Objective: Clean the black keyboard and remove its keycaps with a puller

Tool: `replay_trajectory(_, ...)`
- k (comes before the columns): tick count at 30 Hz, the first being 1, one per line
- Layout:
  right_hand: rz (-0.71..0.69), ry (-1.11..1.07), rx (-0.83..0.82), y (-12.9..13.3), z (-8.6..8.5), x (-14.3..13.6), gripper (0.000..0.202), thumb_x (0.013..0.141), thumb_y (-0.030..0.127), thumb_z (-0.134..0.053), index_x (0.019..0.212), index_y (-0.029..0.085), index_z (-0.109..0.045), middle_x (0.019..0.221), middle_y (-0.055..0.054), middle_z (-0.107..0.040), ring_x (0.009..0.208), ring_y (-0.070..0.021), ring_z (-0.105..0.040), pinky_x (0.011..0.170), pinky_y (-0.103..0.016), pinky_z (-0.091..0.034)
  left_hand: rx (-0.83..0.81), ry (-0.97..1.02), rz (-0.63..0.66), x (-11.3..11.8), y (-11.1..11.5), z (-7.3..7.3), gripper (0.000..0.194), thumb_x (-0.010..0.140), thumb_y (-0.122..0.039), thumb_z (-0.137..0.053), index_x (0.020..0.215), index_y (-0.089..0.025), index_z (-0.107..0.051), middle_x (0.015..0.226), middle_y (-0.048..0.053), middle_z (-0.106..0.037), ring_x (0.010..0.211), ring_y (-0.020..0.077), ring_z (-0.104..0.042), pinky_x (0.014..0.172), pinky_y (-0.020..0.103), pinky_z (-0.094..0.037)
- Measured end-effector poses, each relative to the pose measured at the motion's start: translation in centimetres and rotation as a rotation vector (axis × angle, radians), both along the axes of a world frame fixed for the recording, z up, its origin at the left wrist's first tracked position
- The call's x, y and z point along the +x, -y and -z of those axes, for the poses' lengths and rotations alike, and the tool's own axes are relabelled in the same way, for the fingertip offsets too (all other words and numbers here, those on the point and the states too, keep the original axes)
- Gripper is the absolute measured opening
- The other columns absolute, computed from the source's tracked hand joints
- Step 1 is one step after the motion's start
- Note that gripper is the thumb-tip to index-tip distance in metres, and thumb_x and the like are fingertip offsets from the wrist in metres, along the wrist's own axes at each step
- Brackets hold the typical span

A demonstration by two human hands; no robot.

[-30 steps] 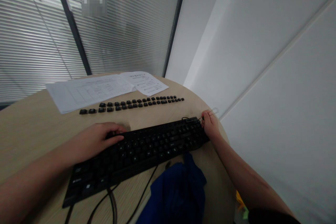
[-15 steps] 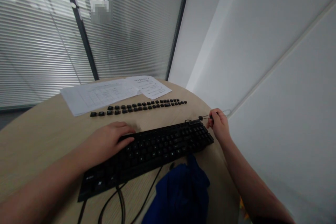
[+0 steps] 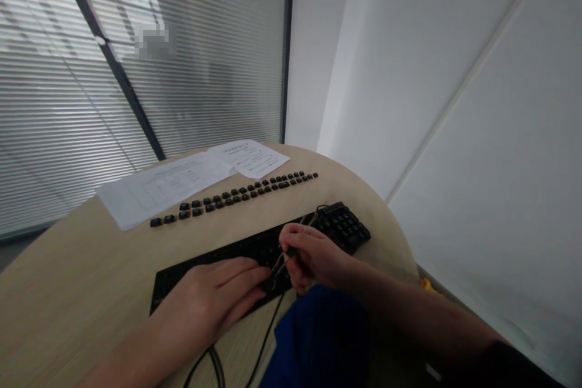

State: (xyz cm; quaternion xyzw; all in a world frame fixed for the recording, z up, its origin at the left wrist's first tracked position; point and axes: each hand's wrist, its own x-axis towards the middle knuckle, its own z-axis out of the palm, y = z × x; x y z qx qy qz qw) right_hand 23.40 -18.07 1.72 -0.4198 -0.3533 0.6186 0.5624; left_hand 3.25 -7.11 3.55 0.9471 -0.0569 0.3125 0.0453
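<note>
A black keyboard (image 3: 350, 227) lies at a slant in front of me, its middle partly hidden by both hands. My right hand (image 3: 313, 254) is closed around a wire keycap puller (image 3: 278, 264), holding it over the middle keys. The puller's thin wire prongs point down towards the left fingertips. My left hand (image 3: 222, 294) rests over the left part of the keyboard, with thumb and fingers drawn close together beside the prongs. Something small and dark is between them, too dim to name. Beyond the keyboard, loose black keycaps (image 3: 246, 196) stand in two long rows.
Printed paper sheets (image 3: 159, 185) lie at the back of the round wooden table (image 3: 86, 273). Blue cloth (image 3: 318, 339) is at the near edge, next to black cables (image 3: 217, 367). A white wall (image 3: 477, 151) stands to the right, and a blinded glass partition (image 3: 218, 66) behind.
My right hand has brought the puller from the keyboard's far right corner leftwards to its middle. My left hand has shifted nearer and right, meeting it. The view has turned slightly.
</note>
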Motion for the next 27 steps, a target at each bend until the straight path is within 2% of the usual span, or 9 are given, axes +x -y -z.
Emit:
replay_trajectory(4, -0.017, -0.047, 0.01, 0.5, 1.2, 0.3, 0.028, 0.085, 0.047, -0.06, 0.086, 0.023, -0.046, 0.047, 0.007, -0.056, 0.034, -0.0118, -0.046, 0.038, -0.024, -0.046, 0.0, -0.019, 0.039, 0.4, 0.7, -0.4, 0.023, 0.103, -0.024, -0.048, 0.103, -0.018, -0.07, 0.091, 0.003, -0.076, 0.078, 0.0138, -0.074, 0.071, 0.022, -0.06)
replay_trajectory(8, -0.025, 0.0, 0.012, 0.5, 1.6, 0.5, 0.026, 0.089, 0.047, -0.055, 0.084, 0.022, -0.047, 0.045, 0.007, -0.054, 0.033, -0.0123, -0.047, 0.036, -0.021, -0.04, -0.082, -0.058, 0.064, 0.5, 0.8, -0.3, 0.018, 0.097, -0.019, -0.051, 0.102, -0.02, -0.068, 0.09, 0.002, -0.076, 0.079, 0.0143, -0.074, 0.069, 0.022, -0.06)
replay_trajectory(12, 0.008, 0.02, 0.004, 0.4, 1.8, 0.9, 0.042, 0.095, 0.058, -0.047, 0.074, 0.021, -0.049, 0.037, 0.011, -0.037, 0.028, -0.0078, -0.03, 0.034, -0.02, -0.035, -0.161, -0.077, 0.044, 0.0, 0.4, -0.4, 0.015, 0.092, -0.018, -0.055, 0.102, -0.022, -0.066, 0.091, 0.003, -0.075, 0.081, 0.0147, -0.073, 0.07, 0.021, -0.06)
replay_trajectory(14, -0.005, 0.041, 0.012, 0.6, 1.9, 1.1, 0.054, 0.096, 0.066, -0.043, 0.068, 0.02, -0.051, 0.038, 0.01, -0.036, 0.029, -0.0069, -0.029, 0.034, -0.019, -0.031, -0.161, -0.073, 0.009, -0.2, 0.3, -0.7, 0.015, 0.092, -0.021, -0.056, 0.102, -0.023, -0.067, 0.09, 0.003, -0.075, 0.08, 0.0154, -0.073, 0.07, 0.023, -0.06)
replay_trajectory(16, -0.014, 0.084, 0.054, 1.0, 1.7, 1.1, 0.063, 0.095, 0.071, -0.04, 0.062, 0.018, -0.053, 0.043, 0.005, -0.044, 0.033, -0.0077, -0.039, 0.037, -0.02, -0.034, -0.156, -0.065, -0.024, -0.3, 0.4, -0.8, 0.015, 0.093, -0.023, -0.056, 0.102, -0.025, -0.068, 0.09, 0.003, -0.075, 0.079, 0.0166, -0.073, 0.069, 0.025, -0.061)
replay_trajectory(18, -0.035, 0.095, 0.133, 1.4, 1.2, 1.0, 0.065, 0.094, 0.071, -0.043, 0.06, 0.016, -0.054, 0.054, 0.0, -0.054, 0.045, -0.0101, -0.055, 0.047, -0.023, -0.044, -0.158, -0.061, -0.047, -0.4, 0.5, -0.8, 0.017, 0.093, -0.024, -0.054, 0.102, -0.025, -0.069, 0.09, 0.003, -0.075, 0.078, 0.0173, -0.073, 0.068, 0.026, -0.061)
replay_trajectory(21, -0.105, 0.087, 0.186, 1.9, 0.4, 0.7, 0.053, 0.094, 0.064, -0.052, 0.073, 0.016, -0.058, 0.071, -0.001, -0.06, 0.055, -0.0112, -0.061, 0.053, -0.024, -0.047, -0.157, -0.037, -0.057, -0.4, 0.5, -0.5, 0.017, 0.094, -0.025, -0.055, 0.104, -0.025, -0.068, 0.09, 0.003, -0.075, 0.077, 0.0171, -0.072, 0.068, 0.026, -0.06)
replay_trajectory(24, -0.115, 0.165, 0.114, 2.1, -0.1, 0.3, 0.038, 0.094, 0.056, -0.058, 0.093, 0.018, -0.059, 0.076, 0.002, -0.06, 0.048, -0.0065, -0.049, 0.043, -0.02, -0.035, -0.134, 0.004, -0.032, -0.4, 0.5, -0.3, 0.016, 0.094, -0.025, -0.057, 0.106, -0.024, -0.067, 0.091, 0.003, -0.075, 0.079, 0.017, -0.072, 0.07, 0.025, -0.06)
replay_trajectory(27, -0.101, 0.283, 0.092, 2.1, -0.1, 0.0, 0.033, 0.09, 0.047, -0.068, 0.104, 0.018, -0.062, 0.077, 0.004, -0.06, 0.053, -0.005, -0.044, 0.049, -0.019, -0.035, -0.105, 0.019, -0.008, -0.2, 0.6, -0.5, 0.014, 0.094, -0.022, -0.057, 0.105, -0.023, -0.066, 0.092, 0.004, -0.075, 0.081, 0.0161, -0.072, 0.071, 0.024, -0.059)
